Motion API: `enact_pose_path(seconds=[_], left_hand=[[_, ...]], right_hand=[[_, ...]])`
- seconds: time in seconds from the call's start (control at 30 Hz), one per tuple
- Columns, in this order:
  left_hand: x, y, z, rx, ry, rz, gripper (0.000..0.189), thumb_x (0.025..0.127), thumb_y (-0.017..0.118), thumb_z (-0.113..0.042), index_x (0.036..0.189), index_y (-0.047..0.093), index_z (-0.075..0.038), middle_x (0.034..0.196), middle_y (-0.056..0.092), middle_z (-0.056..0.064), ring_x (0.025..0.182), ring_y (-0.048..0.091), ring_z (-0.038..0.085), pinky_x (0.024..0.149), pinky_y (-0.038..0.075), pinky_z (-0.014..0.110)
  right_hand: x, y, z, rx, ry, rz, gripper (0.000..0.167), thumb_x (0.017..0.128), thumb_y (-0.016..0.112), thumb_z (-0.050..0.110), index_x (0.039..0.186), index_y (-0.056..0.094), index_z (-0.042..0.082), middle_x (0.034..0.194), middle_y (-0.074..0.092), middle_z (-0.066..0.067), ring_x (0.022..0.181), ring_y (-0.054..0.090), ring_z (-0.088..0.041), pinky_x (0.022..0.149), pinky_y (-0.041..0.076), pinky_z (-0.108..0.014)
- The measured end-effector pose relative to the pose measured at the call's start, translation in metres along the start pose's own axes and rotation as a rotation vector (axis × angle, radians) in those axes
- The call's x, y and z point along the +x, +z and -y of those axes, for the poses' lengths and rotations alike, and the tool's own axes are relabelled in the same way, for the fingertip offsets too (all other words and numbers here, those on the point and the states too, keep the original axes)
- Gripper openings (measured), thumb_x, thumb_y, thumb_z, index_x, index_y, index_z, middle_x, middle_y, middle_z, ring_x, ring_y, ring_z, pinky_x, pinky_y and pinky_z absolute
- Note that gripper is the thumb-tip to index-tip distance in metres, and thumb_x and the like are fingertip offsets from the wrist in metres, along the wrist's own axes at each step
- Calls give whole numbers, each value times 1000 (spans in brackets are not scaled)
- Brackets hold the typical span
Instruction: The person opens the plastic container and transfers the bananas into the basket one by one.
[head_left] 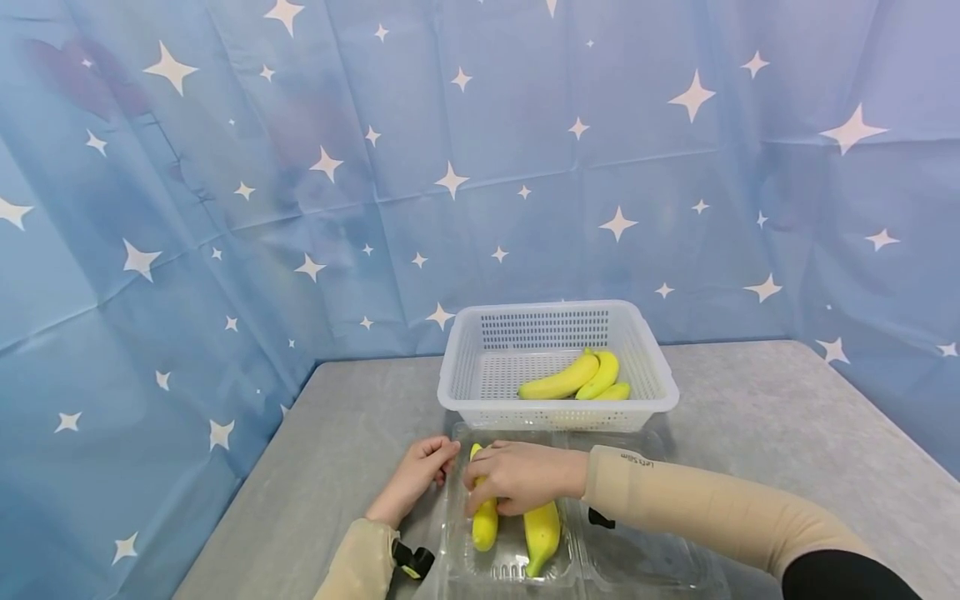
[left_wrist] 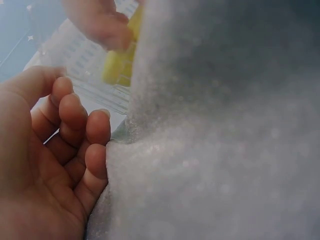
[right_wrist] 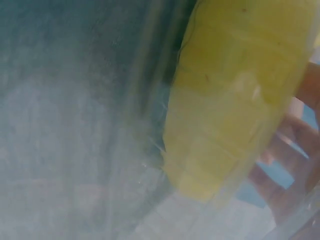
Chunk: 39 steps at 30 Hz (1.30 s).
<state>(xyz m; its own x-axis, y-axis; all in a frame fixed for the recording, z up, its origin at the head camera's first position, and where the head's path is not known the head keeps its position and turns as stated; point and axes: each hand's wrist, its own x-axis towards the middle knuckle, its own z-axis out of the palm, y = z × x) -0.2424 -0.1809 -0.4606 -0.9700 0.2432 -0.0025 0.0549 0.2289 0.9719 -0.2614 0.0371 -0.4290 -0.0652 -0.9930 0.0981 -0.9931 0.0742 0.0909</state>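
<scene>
A clear plastic clamshell container (head_left: 510,552) lies open on the table, with two bananas in its near left part. My right hand (head_left: 525,477) reaches over it from the right and grips the left banana (head_left: 485,527) near its far end. Just right of that lies a second banana (head_left: 542,533). At the container's left rim my left hand (head_left: 420,475) pinches the edge with thumb and curled fingers. In the right wrist view, a banana (right_wrist: 235,100) fills much of the picture behind hazy plastic, and my right fingers (right_wrist: 287,150) show beyond it.
Behind the container stands a white perforated basket (head_left: 558,406) holding several bananas (head_left: 558,383). The container's other half (head_left: 637,550) lies beneath my right forearm. A blue curtain with white stars (head_left: 525,233) hangs along the back of the grey table (head_left: 780,417).
</scene>
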Motion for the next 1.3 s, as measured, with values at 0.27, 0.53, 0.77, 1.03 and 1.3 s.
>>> enact_pose_path(seconds=[0.27,0.53,0.77,1.03,1.3], left_hand=[[0,0,1,8,14,-2,38,100,55,-23,76,52,6,66,51,1,56,45,17,53,38,25],[0,2,3,8,14,2,38,100,55,-22,77,52,8,66,52,0,56,45,15,55,41,25],[0,1,0,8,14,-3,38,100,55,-22,76,52,7,66,51,3,56,45,16,53,39,25],[0,-1,0,3,12,0,39,100,56,-23,76,52,8,66,51,1,56,44,15,52,37,25],[1,-1,-1,6,19,10,39,101,54,-22,76,51,8,66,50,3,56,44,16,54,39,26]], right_hand=[[-2,1,-2,33,-11,16,36,83,71,8,112,70,28,123,61,10,124,50,-10,96,41,-33],[-2,3,-1,23,-27,-7,39,83,73,9,115,70,31,117,62,13,119,51,-6,94,41,-30],[-2,2,-3,17,-19,-21,38,82,73,10,114,71,32,115,62,13,116,51,-4,94,39,-30],[-1,-2,-5,-9,-38,-64,34,82,76,15,112,71,30,114,62,11,110,53,-4,95,40,-31],[-2,-2,-6,5,-38,-85,37,80,75,11,112,70,30,112,61,11,108,53,-4,93,40,-30]])
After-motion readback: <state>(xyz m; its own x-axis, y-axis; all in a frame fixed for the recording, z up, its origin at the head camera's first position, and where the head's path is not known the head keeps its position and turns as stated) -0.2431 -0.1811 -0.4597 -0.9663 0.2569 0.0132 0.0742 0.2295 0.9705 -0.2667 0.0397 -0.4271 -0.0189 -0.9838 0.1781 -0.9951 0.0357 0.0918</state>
